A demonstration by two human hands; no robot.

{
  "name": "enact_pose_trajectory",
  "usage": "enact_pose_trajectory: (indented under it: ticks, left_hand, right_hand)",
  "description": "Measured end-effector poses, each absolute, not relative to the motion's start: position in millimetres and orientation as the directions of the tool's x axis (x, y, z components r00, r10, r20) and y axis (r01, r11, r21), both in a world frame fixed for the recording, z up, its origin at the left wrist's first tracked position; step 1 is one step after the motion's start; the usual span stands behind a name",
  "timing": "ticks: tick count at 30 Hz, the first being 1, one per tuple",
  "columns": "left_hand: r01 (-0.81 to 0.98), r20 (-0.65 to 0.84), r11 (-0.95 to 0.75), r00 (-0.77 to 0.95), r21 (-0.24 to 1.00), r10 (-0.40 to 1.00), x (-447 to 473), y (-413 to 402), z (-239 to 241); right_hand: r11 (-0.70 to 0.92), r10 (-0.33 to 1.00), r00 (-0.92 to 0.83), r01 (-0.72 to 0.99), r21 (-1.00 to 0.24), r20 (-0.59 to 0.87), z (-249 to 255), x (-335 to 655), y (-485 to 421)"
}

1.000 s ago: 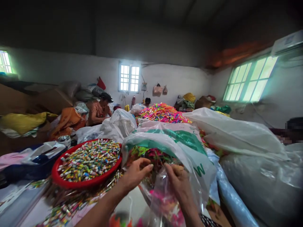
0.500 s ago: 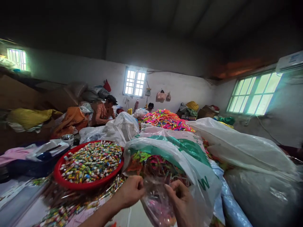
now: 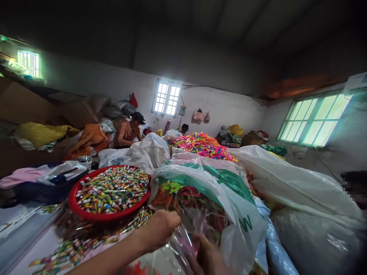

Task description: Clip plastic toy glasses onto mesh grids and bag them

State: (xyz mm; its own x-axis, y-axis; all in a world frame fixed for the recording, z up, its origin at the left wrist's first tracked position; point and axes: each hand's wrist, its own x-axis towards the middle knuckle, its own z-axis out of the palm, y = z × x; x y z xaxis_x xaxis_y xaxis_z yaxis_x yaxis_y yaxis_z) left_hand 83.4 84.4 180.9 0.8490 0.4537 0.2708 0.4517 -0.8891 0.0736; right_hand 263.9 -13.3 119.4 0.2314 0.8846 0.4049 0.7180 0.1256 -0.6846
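Observation:
My left hand (image 3: pixel 164 229) is closed, its fingers pinching the upper edge of a clear plastic bag (image 3: pixel 183 240). To its right and lower, my right hand (image 3: pixel 210 256) is curled against the other side of the bag and slightly blurred. The bag's lower part is partly covered by that hand. Just beyond both hands lies the mouth of a large white and green sack (image 3: pixel 241 214), with colourful plastic pieces (image 3: pixel 174 191) inside. Orange-red pieces (image 3: pixel 137 269) show blurred at the bottom edge.
A red basin (image 3: pixel 75 206) heaped with small patterned tubes stands at left, with more tubes (image 3: pixel 69 252) loose on the table. Bright plastic sticks (image 3: pixel 200 143) are piled behind the sack. Filled translucent bags (image 3: pixel 309 229) bulge at right. A co-worker (image 3: pixel 127 130) sits beyond; other heads show partly.
My right hand has moved down and slightly left along the clear bag, which now looks stretched and tilted. My left hand has shifted slightly right. The view has turned a little left.

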Motion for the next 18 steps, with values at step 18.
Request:
enact_pose_trajectory:
  ticks: [18]
  left_hand:
    - [0.262,0.017,-0.173,0.509,0.949,0.861,-3,135,54]
  right_hand:
    - [-0.020,0.977,0.203,-0.185,-0.982,-0.058,42,227,72]
